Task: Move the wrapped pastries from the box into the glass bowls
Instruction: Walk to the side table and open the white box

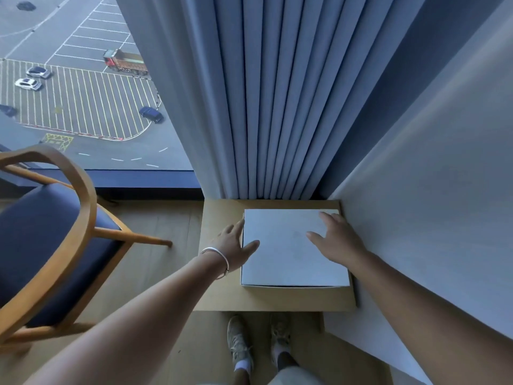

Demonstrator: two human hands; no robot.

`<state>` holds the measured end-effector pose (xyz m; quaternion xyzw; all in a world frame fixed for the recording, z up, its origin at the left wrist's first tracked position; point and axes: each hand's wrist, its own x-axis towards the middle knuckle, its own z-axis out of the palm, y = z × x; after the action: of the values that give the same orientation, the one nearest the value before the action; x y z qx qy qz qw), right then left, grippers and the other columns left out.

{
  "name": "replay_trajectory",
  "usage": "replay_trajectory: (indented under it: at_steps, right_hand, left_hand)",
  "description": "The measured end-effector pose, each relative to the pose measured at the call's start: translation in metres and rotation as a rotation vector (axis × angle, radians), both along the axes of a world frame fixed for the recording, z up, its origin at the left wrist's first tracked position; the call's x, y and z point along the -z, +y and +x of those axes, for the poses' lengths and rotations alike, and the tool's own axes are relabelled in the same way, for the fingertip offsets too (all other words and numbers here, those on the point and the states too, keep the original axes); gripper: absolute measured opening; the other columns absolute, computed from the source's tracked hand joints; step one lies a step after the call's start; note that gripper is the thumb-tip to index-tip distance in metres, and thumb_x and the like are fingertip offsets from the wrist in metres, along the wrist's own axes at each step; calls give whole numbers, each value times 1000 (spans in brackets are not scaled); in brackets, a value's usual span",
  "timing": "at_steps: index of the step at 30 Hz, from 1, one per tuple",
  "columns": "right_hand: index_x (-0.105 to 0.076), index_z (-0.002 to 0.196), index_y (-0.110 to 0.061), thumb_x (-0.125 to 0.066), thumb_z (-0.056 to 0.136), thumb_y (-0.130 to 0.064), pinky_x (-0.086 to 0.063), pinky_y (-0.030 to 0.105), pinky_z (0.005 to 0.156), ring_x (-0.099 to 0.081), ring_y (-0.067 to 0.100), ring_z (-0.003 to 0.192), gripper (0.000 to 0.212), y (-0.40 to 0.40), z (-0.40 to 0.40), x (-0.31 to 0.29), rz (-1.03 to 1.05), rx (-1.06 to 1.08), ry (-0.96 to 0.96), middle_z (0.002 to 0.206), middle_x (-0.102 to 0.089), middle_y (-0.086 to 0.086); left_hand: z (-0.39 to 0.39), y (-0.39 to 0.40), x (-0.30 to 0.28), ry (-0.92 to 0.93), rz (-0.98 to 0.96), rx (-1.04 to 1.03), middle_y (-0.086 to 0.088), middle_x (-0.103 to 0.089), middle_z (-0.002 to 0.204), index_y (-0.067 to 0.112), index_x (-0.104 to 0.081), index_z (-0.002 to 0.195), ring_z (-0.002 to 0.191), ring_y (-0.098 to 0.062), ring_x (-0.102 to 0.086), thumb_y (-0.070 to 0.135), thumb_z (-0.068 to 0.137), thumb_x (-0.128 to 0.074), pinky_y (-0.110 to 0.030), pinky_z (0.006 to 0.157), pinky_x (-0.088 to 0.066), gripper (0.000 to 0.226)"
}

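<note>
Now my open left hand (pixel 231 243) and right hand (pixel 334 240) flank the closed box (pixel 288 254); I should lift its lid evenly.

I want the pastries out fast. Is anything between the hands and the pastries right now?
Yes. The white box on the small table is closed, so its lid covers the contents. The left hand is at its left edge, the right hand over its right side. No pastries or glass bowls are visible.
</note>
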<state>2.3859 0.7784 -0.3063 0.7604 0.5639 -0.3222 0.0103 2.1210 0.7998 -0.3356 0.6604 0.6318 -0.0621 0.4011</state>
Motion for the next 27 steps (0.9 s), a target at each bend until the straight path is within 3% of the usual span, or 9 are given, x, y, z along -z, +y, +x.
replay_trajectory:
  at_steps: [5,9,12,15,17,23,27]
  right_hand:
    - [-18,154,-21,-50,94,-52,-31,42,113,-20,25,146,74,0,13,28,-20,81,-2,162,-12,5]
    - [-10,155,-21,-54,94,-49,-31,46,113,-22,28,145,81,-1,23,54,-29,181,25,162,-9,7]
    - [-3,155,-20,-56,93,-49,-32,46,112,-23,29,145,87,-4,26,72,-73,241,66,162,-7,7]
    - [2,155,-23,-58,92,-50,-37,45,109,-22,30,145,91,-6,24,82,-86,258,74,163,-5,7]
    - [4,154,-24,-60,90,-51,-39,45,107,-21,31,145,95,-5,22,85,-83,302,67,162,-6,9]
    - [2,154,-25,-65,86,-52,-44,43,102,-29,33,141,99,-3,19,84,-102,329,55,162,-9,9]
    - [-3,154,-26,-68,80,-57,-42,47,104,-29,33,140,104,-1,17,71,-86,302,-3,160,-15,8]
  left_hand:
    - [10,4,31,-172,-80,-218,-5,-22,158,26,-12,153,142,-25,-25,49,92,-55,-39,112,-25,79]
    - [20,5,60,-239,-166,-388,-7,-17,160,19,-6,154,146,-24,-18,51,90,-57,-39,114,-21,88]
    - [27,0,77,-289,-228,-474,-6,-29,156,17,-10,153,140,-25,-32,54,88,-57,-38,112,-28,89]
    - [36,-7,83,-305,-190,-471,-4,-52,137,19,-33,142,122,-25,-52,55,86,-59,-42,103,-42,72]
    - [40,-8,83,-314,-147,-497,-3,-58,128,19,-42,132,113,-24,-56,52,85,-61,-39,96,-46,61]
    - [44,-4,79,-305,-147,-520,-1,-57,121,16,-45,126,105,-21,-56,47,87,-63,-30,83,-41,53]
    - [44,-5,70,-326,-155,-548,1,-56,115,18,-45,122,97,-19,-55,50,84,-65,-30,77,-42,54]
